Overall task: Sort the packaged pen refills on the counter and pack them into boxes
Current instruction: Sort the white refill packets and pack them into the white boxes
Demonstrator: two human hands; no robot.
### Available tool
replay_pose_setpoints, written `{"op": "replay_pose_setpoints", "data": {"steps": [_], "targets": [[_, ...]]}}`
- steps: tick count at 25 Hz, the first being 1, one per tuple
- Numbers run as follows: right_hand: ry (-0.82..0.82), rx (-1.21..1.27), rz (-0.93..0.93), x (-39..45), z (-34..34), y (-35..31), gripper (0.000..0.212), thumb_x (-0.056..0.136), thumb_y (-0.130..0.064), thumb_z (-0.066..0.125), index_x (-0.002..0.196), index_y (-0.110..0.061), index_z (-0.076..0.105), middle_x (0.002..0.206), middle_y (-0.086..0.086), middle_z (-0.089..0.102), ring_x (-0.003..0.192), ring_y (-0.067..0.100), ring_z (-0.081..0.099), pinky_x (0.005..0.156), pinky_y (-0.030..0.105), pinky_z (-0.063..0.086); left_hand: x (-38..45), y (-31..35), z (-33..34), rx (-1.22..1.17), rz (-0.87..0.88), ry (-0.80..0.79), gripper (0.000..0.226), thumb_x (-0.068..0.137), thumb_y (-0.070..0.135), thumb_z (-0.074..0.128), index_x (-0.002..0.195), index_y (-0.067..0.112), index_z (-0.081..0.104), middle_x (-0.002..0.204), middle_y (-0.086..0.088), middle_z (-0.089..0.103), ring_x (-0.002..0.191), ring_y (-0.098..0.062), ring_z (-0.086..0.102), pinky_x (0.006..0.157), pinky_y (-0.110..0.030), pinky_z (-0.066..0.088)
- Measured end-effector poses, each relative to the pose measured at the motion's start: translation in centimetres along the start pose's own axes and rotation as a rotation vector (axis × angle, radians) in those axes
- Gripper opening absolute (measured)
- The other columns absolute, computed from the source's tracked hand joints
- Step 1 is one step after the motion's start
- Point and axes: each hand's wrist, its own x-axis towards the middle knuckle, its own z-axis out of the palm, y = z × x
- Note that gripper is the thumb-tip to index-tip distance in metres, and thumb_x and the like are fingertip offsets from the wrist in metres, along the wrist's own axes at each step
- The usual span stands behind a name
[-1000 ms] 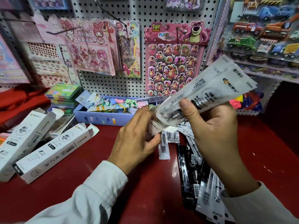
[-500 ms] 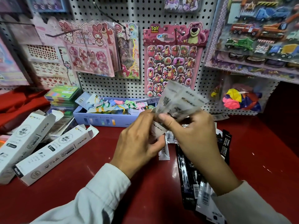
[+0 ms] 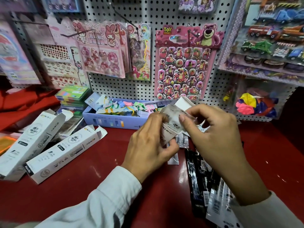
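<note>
Above the red counter [image 3: 98, 162], both my hands hold a bundle of white packaged pen refills [image 3: 172, 122]. It is tilted away from me, its far end towards the pegboard. My left hand [image 3: 148, 145] grips the near printed end, and I cannot tell whether that end is a box. My right hand [image 3: 217, 137] pinches the bundle from the right with thumb and fingers. Two long white boxes [image 3: 65, 150] [image 3: 31, 140] lie on the counter at the left with open flaps. Loose black and white refill packets [image 3: 199, 181] lie below my right hand.
A blue tray [image 3: 113, 122] of colourful small items stands at the back against the pegboard [image 3: 115, 89]. A stack of green cases [image 3: 72, 94] sits to its left, red cloth [image 3: 24, 102] further left. A bag of balloons [image 3: 251, 104] and toy shelves are at the right.
The fanned white packets, held high to the right a second ago, have come down and together into a compact bundle between both hands. My right hand moved down and left.
</note>
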Motion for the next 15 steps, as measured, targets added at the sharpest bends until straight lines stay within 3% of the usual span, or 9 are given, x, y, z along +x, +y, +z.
{"op": "replay_pose_setpoints", "data": {"steps": [2,7,15], "targets": [[-0.051,-0.106,0.004,-0.3,0.2,-0.2,0.009,0.083,-0.018,0.076,0.076,-0.015,0.071,0.067,-0.005,0.063,0.067,0.018,0.056,0.063,0.033,0.042,-0.2,0.0,0.3,0.007,-0.026,0.02,0.062,0.063,0.028,0.076,0.116,0.026,0.043,0.101,0.007,0.063,0.086,-0.013,0.056,0.064,-0.023,0.039],[-0.195,-0.318,0.165,0.8,0.4,-1.1,0.014,0.085,-0.038,0.068,0.083,-0.026,0.075,0.074,-0.001,0.072,0.072,0.025,0.064,0.063,0.033,0.048,-0.3,0.0,0.7,0.006,-0.097,0.027,0.091,0.062,0.032,0.079,0.14,0.036,0.033,0.118,0.01,0.068,0.099,-0.014,0.053,0.064,-0.023,0.04],[-0.175,-0.317,0.151,0.8,-0.2,-1.2,0.013,0.087,-0.032,0.066,0.086,-0.024,0.076,0.076,0.002,0.074,0.072,0.028,0.067,0.067,0.038,0.053,-0.5,0.2,1.2,0.038,-0.049,0.02,0.093,0.059,0.025,0.08,0.141,0.031,0.036,0.12,0.007,0.068,0.102,-0.013,0.053,0.074,-0.025,0.04]]}}
